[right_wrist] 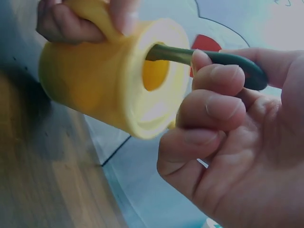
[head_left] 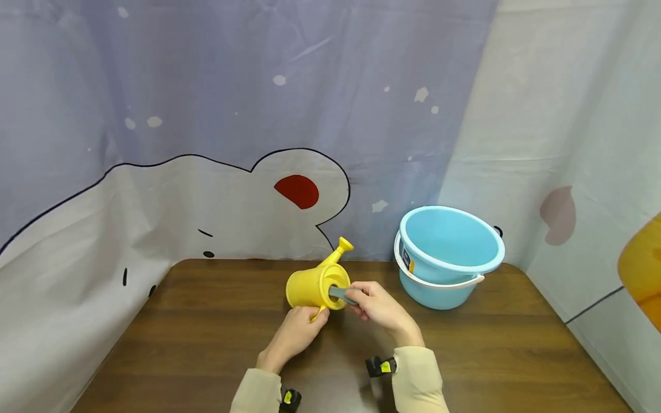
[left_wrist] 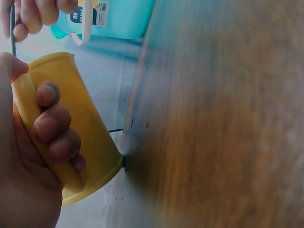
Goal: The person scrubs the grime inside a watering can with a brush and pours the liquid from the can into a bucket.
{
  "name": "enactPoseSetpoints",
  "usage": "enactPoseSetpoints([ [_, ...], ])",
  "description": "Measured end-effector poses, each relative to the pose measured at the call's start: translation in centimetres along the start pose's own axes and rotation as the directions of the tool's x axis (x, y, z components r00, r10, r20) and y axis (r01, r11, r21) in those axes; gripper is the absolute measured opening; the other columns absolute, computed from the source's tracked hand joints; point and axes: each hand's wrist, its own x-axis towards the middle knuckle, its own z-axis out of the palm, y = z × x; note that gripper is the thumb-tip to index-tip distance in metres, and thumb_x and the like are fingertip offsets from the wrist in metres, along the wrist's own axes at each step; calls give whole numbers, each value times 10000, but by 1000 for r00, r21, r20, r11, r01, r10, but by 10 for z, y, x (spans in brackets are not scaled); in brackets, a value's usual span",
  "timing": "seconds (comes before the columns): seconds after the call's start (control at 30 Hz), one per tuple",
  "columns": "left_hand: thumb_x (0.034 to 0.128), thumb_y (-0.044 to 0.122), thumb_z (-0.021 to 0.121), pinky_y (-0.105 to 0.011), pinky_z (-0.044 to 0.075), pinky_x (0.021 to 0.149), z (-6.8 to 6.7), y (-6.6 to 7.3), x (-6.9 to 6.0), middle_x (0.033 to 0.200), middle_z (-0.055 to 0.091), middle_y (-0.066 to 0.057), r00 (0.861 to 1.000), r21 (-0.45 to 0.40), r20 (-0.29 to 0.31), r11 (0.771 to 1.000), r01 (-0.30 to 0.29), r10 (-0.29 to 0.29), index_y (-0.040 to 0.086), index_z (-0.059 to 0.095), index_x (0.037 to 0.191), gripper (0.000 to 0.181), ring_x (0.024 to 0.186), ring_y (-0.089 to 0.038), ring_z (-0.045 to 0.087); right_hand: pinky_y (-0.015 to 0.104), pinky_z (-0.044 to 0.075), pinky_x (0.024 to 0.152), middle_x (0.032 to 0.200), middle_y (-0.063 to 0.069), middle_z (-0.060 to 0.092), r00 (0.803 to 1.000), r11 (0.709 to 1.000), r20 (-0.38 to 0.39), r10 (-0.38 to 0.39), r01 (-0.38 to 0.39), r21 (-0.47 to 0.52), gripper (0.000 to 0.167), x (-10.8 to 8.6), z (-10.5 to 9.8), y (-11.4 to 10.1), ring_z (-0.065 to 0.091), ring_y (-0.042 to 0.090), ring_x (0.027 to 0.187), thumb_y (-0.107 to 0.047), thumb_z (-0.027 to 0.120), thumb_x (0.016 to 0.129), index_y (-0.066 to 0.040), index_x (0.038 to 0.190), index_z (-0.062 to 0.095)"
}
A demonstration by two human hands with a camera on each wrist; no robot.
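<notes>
While the left hand (head_left: 297, 330) curls round the watering can's (head_left: 304, 288) handle (left_wrist: 27, 96), the right hand (head_left: 381, 310) pinches a rod (right_wrist: 175, 53). Toward the can's three o'clock stands a bucket (head_left: 436, 295).

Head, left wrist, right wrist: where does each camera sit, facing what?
Head: worn there, facing forward-down at left hand, right hand, beige sleeves.
Left wrist: worn there, facing left hand and yellow cylindrical watering can; right fingers show.
Right wrist: worn there, facing right hand and slim green tool; left fingers show.
Wrist views share the can.
</notes>
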Motion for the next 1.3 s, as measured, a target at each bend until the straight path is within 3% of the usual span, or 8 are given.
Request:
enactPoseSetpoints([
  [0.23,1000,331,525,-218,244,476,-2,0,-3,533,292,139,1000,-23,-24,1000,-1,0,187,407,575,464,478,-24,257,242,342,524,617,43,454,1000,999,-13,-3,2,-49,244,-6,-7,-6,407,146,550,-156,516,989,-7,820,611],
  [0.4,1005,331,519,-219,245,470,0,0,-6,519,293,134,1000,-19,14,999,26,-25,189,402,573,469,465,-26,252,233,334,521,623,39,456,1000,999,-2,14,-14,-33,263,-6,-1,-1,404,143,539,-151,503,1000,-13,787,569],
  [0.67,998,333,522,-211,238,464,1,1,-3,517,292,138,1000,-17,-10,1000,-5,5,191,400,566,471,464,-22,251,231,297,487,594,22,429,999,999,-32,16,-18,-43,313,8,14,6,371,120,489,-124,501,999,138,829,515],
  [0.83,1000,336,518,-214,247,457,0,1,-1,513,298,141,1000,-4,-8,1000,-3,3,193,405,564,472,459,-22,257,230,305,489,590,33,431,999,999,-32,20,-22,-48,271,1,21,-19,376,115,490,-49,471,982,178,836,495],
  [0.9,1000,335,518,-215,248,460,0,1,-1,515,298,142,1000,0,-7,1000,-4,4,194,407,564,471,463,-23,257,231,307,488,591,39,433,999,998,-36,20,-21,-51,260,0,22,-20,378,119,490,-38,464,979,180,841,496],
  [1.07,999,337,524,-215,247,464,0,0,0,515,299,145,1000,-1,-10,1000,-4,4,196,411,564,471,465,-22,258,237,311,490,607,24,438,999,999,-40,9,-11,-43,288,9,15,3,377,125,499,-113,482,1001,139,871,527],
  [1.3,998,337,524,-214,239,476,1,0,0,520,283,146,1000,16,-13,1000,-8,8,200,404,563,472,479,-22,246,229,333,515,635,28,448,1000,1000,-22,15,-16,-19,258,2,3,3,392,140,536,-159,511,1000,5,805,549],
])
